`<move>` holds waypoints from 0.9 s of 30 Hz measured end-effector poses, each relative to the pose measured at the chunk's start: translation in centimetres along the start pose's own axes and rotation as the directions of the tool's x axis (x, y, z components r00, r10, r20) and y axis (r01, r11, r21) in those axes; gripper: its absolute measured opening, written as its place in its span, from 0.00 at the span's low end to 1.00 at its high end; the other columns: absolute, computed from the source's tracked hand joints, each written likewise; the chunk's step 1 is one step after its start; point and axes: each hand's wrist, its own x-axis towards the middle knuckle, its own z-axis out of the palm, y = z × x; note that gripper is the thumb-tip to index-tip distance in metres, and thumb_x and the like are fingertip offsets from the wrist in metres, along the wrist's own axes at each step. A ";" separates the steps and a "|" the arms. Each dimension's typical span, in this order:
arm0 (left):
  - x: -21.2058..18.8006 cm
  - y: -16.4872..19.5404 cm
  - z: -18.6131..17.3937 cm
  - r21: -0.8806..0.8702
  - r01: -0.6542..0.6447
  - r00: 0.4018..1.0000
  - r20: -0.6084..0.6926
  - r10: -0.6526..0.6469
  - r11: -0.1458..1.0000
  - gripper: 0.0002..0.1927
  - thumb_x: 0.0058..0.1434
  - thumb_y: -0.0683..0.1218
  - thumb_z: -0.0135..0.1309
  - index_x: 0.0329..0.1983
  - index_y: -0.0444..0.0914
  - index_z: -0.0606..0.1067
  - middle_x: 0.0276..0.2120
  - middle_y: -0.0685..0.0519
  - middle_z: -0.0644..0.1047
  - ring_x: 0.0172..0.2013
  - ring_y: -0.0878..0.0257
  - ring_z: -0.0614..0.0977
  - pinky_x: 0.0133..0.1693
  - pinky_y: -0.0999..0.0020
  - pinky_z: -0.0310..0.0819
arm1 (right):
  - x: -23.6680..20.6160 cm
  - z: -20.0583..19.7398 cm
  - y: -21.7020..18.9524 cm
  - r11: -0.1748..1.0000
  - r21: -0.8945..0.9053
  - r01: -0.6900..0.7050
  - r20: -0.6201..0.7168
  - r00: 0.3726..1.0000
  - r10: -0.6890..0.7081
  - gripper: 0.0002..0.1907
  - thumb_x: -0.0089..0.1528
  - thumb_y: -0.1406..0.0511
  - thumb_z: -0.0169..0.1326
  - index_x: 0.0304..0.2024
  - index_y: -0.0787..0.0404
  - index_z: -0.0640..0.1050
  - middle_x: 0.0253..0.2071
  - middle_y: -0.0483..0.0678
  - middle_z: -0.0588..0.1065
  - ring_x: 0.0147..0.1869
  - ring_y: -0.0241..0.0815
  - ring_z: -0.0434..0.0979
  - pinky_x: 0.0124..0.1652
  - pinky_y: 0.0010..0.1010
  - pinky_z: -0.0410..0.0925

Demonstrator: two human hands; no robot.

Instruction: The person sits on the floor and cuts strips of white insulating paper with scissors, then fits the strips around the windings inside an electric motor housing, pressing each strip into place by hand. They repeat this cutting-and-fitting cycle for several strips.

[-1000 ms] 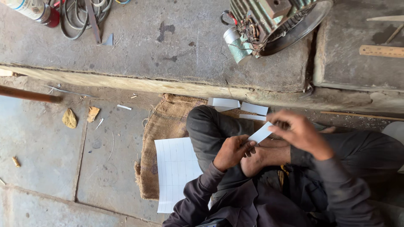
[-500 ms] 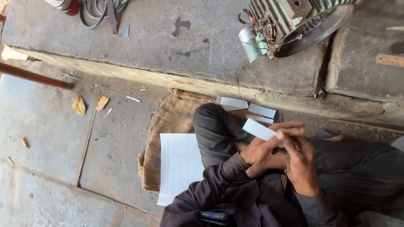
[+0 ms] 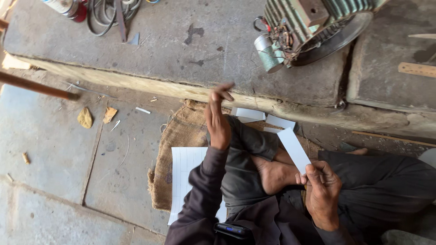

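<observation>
The right hand (image 3: pixel 323 190) pinches the bottom end of a thin, bendy white paper strip (image 3: pixel 294 150), while the left hand (image 3: pixel 217 119) is open and holds nothing.

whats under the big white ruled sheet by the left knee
The ruled sheet lies on a brown burlap sack spread on the concrete floor. The left sleeve and knee cover the sheet's right side, so what lies beneath there is hidden.

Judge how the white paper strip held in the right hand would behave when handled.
The narrow white paper strip probably weighs almost nothing. Pinched at one end by the right hand, it stands straight, so it seems fairly stiff, though likely easy to crease.
</observation>
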 end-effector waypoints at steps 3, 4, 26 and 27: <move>-3.9 0.2 0.5 0.094 0.253 0.949 0.167 -0.266 0.963 0.26 0.81 0.54 0.35 0.48 0.31 0.78 0.44 0.47 0.80 0.47 0.59 0.80 0.54 0.65 0.72 | 0.3 -0.2 0.5 1.000 0.014 0.022 -0.016 1.000 -0.022 0.06 0.70 0.67 0.56 0.41 0.66 0.77 0.31 0.48 0.74 0.35 0.36 0.71 0.38 0.33 0.68; -5.6 0.3 1.2 0.147 0.347 0.895 0.242 -0.374 0.926 0.24 0.81 0.53 0.39 0.44 0.31 0.78 0.40 0.46 0.79 0.42 0.60 0.79 0.49 0.65 0.74 | 0.3 -0.2 0.8 1.000 0.018 0.025 -0.019 1.000 -0.025 0.06 0.70 0.67 0.56 0.41 0.66 0.77 0.32 0.48 0.74 0.36 0.36 0.72 0.39 0.33 0.68; -10.4 2.1 5.1 -0.064 0.614 0.708 0.483 -0.514 0.786 0.15 0.68 0.44 0.59 0.55 0.33 0.79 0.36 0.53 0.82 0.35 0.72 0.81 0.37 0.75 0.78 | 5.3 2.3 -5.8 0.905 -0.424 0.029 0.107 0.994 0.018 0.08 0.63 0.72 0.61 0.45 0.68 0.80 0.37 0.49 0.80 0.37 0.34 0.80 0.38 0.24 0.73; -10.2 2.1 5.3 -0.092 0.632 0.710 0.467 -0.527 0.769 0.15 0.68 0.44 0.59 0.55 0.33 0.78 0.34 0.53 0.82 0.34 0.72 0.80 0.36 0.75 0.78 | 5.3 2.3 -6.0 0.905 -0.424 0.041 0.116 0.993 0.009 0.08 0.63 0.72 0.61 0.45 0.68 0.80 0.37 0.49 0.80 0.38 0.33 0.80 0.39 0.23 0.73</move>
